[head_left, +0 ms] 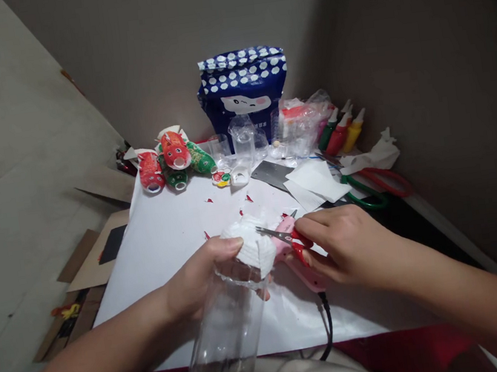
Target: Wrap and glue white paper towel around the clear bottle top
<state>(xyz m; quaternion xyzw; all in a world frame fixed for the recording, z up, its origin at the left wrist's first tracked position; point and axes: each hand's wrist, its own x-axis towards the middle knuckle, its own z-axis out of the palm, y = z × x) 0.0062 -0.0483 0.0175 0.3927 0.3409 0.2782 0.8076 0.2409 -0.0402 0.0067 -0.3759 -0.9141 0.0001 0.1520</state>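
A clear plastic bottle (228, 329) is tilted over the table's front edge, its upper end wrapped in a white ribbed covering (253, 247). My left hand (210, 264) is closed around that end, thumb pressed on the covering. In my right hand (343, 244) are small scissors (277, 234) with red handles, fingers in the loops. Their blades point left, at the covering's right edge; whether they touch it I cannot tell. Beneath the scissors lies a pink glue gun (305, 270) with a black cord, partly hidden by my right hand.
Painted red and green fish figures (175, 150) stand at the back left. Behind are clear plastic cups (242, 138), a blue bag (243, 95) and paint bottles (337, 131). White paper pieces (316, 182) and large green-and-red-handled scissors (374, 187) lie right. Cardboard (97, 255) stands left of the table.
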